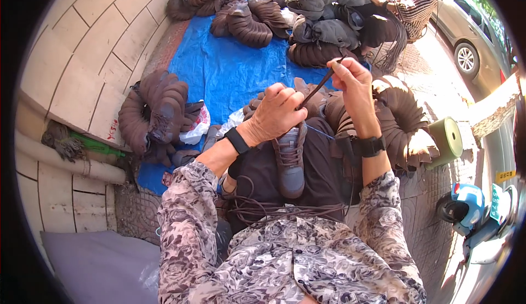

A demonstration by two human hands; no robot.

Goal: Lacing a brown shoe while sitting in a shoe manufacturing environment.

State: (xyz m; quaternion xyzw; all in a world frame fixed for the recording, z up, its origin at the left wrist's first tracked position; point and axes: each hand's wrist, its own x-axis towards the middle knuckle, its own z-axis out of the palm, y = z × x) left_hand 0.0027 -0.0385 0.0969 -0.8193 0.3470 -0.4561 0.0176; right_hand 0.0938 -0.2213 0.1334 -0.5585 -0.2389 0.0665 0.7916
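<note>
Both hands clamped: left (276, 115) on shoe (290, 161), heel toward wearer; right (353, 82) pinching lace (320, 85).

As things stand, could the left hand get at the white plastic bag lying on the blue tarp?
Probably not without letting go: the left hand is clamped on the grey lace-up shoe in the lap. The white plastic bag lies unobstructed on the blue tarp, beside that forearm.

A grey-brown shoe (289, 161) lay sole-down along the person's dark lap, toe pointing toward the body. A dark lace (318, 87) ran taut up from its eyelets.
</note>
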